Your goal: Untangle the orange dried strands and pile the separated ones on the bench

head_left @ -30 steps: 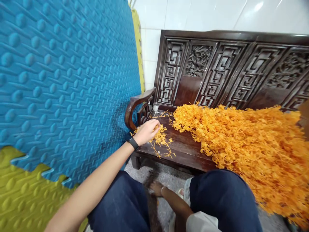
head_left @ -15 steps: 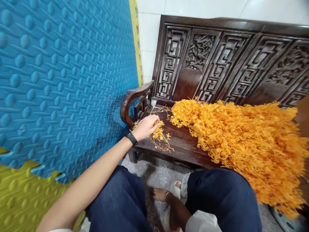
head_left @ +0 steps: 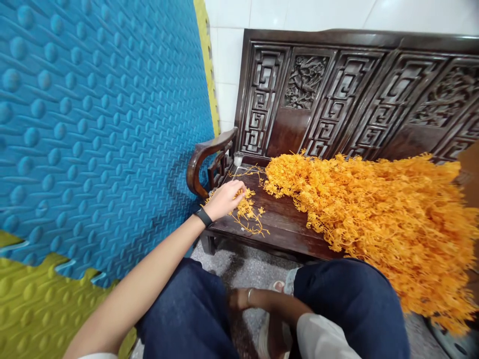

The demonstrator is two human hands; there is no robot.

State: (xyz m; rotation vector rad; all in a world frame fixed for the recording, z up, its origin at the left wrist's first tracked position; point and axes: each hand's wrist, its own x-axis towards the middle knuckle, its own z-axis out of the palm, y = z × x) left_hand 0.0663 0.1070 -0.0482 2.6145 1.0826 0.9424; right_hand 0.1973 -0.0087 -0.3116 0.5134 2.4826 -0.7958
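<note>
My left hand (head_left: 227, 198), with a black band on the wrist, rests low over the left end of the wooden bench seat. Its fingers are curled together on a small orange artificial flower sprig (head_left: 247, 208), whose thin stems spread over the seat. Part of the sprig is hidden under the hand. My right hand (head_left: 239, 299), with a silver bracelet at the wrist, hangs low between my knees, close to the left one. Shadow and blur hide its fingers. A big heap of orange artificial flowers (head_left: 374, 204) covers the middle and right of the seat.
The dark carved bench (head_left: 288, 132) has a curved armrest (head_left: 209, 149) on its left. A small white cup-like object (head_left: 238, 159) stands in the back corner. Blue foam matting (head_left: 112, 124) rises at the left, with yellow-green matting (head_left: 33, 299) below it.
My right hand and forearm have swung up and to the left, towards my left knee. My left hand stays almost in place on the orange sprig. The view has shifted slightly.
</note>
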